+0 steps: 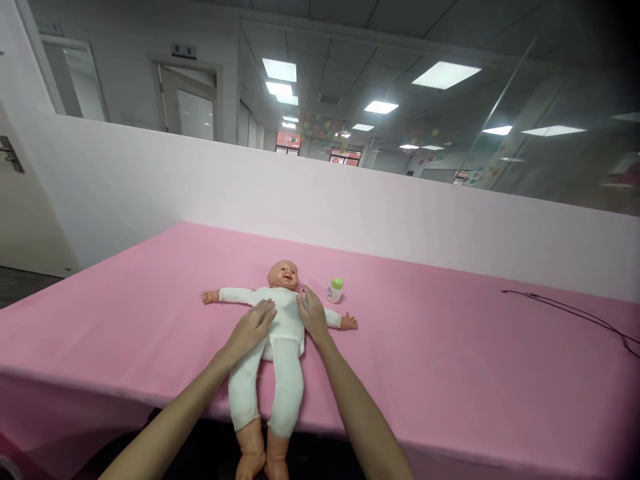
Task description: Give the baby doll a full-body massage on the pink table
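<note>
A baby doll [286,320] with a white cloth body lies on its back, arms spread, its feet over the table's front edge. My left hand [253,325] rests flat on the left side of the doll's torso, fingers stretched out. On the other side of the chest, my right hand [313,312] touches the doll near its shoulder, with the fingers extended and apart from the thumb. Neither hand is wrapped around anything. A small white bottle with a green lid [335,290] stands upright just beyond the doll's arm on the right.
The pink-covered table [435,360] meets a low white wall [400,220] with glass above it. A thin black cable [565,307] lies at the far right of the table. A door [25,200] is at the left.
</note>
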`<state>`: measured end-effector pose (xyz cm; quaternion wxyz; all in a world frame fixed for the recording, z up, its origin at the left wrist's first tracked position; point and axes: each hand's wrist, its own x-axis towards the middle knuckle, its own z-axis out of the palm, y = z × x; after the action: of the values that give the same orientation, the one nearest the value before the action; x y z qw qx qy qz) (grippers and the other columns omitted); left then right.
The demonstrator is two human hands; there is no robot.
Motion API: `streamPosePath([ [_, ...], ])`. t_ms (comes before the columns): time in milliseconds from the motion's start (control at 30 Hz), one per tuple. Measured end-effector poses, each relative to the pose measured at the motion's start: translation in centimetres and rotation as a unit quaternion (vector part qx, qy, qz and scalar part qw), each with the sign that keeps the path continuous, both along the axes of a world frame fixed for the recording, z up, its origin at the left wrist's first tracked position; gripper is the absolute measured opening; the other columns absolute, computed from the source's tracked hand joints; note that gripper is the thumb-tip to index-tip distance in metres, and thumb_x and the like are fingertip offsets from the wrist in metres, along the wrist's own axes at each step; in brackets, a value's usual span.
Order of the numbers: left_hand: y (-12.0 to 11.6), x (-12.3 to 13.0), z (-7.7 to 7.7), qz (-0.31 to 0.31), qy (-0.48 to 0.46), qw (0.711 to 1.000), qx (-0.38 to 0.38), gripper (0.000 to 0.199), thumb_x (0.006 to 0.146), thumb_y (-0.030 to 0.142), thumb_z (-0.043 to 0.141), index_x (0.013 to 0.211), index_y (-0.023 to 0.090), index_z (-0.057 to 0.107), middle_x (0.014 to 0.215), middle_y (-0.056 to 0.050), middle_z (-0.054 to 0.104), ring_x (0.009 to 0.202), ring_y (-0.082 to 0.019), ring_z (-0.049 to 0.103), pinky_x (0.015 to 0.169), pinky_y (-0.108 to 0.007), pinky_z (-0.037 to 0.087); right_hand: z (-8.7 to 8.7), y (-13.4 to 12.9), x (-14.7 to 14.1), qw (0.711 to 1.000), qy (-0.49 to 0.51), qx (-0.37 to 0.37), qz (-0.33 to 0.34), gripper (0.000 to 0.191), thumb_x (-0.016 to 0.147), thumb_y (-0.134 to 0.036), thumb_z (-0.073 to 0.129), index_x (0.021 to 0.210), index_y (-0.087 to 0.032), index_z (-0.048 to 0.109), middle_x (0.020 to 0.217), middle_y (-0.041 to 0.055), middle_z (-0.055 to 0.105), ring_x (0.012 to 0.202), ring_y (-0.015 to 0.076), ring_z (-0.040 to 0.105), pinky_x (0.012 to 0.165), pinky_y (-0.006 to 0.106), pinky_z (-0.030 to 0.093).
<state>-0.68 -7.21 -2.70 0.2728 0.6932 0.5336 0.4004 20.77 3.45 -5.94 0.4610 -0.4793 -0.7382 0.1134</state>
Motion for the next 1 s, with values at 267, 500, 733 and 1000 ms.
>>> streamPosePath([
  [267, 0.5, -0.1, -0.4, -0.101, 0.184, 0.978, -0.012, 0.076, 0.107, 0.060, 0.028, 0.167, 0.014, 0.030, 0.176, -0.010, 0.016, 0.164, -0.029, 0.004, 0.132, -0.050, 0.008, 1.5, -5.3, -2.0, 0.992, -0.033, -0.031, 0.115, 0.048, 0.101, -0.039, 0.050, 0.141, -0.016, 0.066, 0.148, 0.0150, 0.063, 0.139, 0.0277, 0.057, 0.123, 0.049, 0.040],
  [500, 2.4, 1.8, -0.6, -0.088, 0.228, 0.969, 0.045, 0.079, 0.107, 0.058, 0.026, 0.166, 0.006, 0.027, 0.174, -0.017, 0.020, 0.163, -0.033, 0.011, 0.131, -0.051, 0.013, 2.8, -7.7, -2.9, 0.972, -0.086, -0.070, 0.209, 0.062, 0.099, -0.028, 0.048, 0.160, -0.021, 0.044, 0.159, 0.0118, 0.052, 0.149, 0.0238, 0.046, 0.129, 0.048, 0.031],
  [733, 6.7, 1.9, -1.7, -0.080, 0.200, 0.973, 0.077, 0.066, 0.109, 0.049, 0.022, 0.160, 0.012, 0.041, 0.170, -0.018, 0.032, 0.161, -0.030, 0.022, 0.130, -0.052, 0.017, 2.2, -5.1, -4.2, 0.982, -0.110, -0.098, 0.122, 0.065, 0.099, -0.031, 0.043, 0.163, -0.017, 0.038, 0.169, 0.0124, 0.038, 0.158, 0.0251, 0.032, 0.132, 0.049, 0.020],
  [1000, 5.3, -2.2, -3.2, -0.043, 0.133, 0.989, -0.052, 0.086, 0.104, 0.066, 0.026, 0.166, 0.007, 0.018, 0.175, -0.021, 0.003, 0.163, -0.032, 0.000, 0.132, -0.050, 0.012, 0.8, -6.5, -0.9, 0.970, -0.075, -0.229, 0.043, 0.087, 0.105, -0.063, 0.032, 0.168, -0.005, 0.019, 0.176, 0.0183, 0.012, 0.164, 0.0281, 0.010, 0.134, 0.046, 0.009],
])
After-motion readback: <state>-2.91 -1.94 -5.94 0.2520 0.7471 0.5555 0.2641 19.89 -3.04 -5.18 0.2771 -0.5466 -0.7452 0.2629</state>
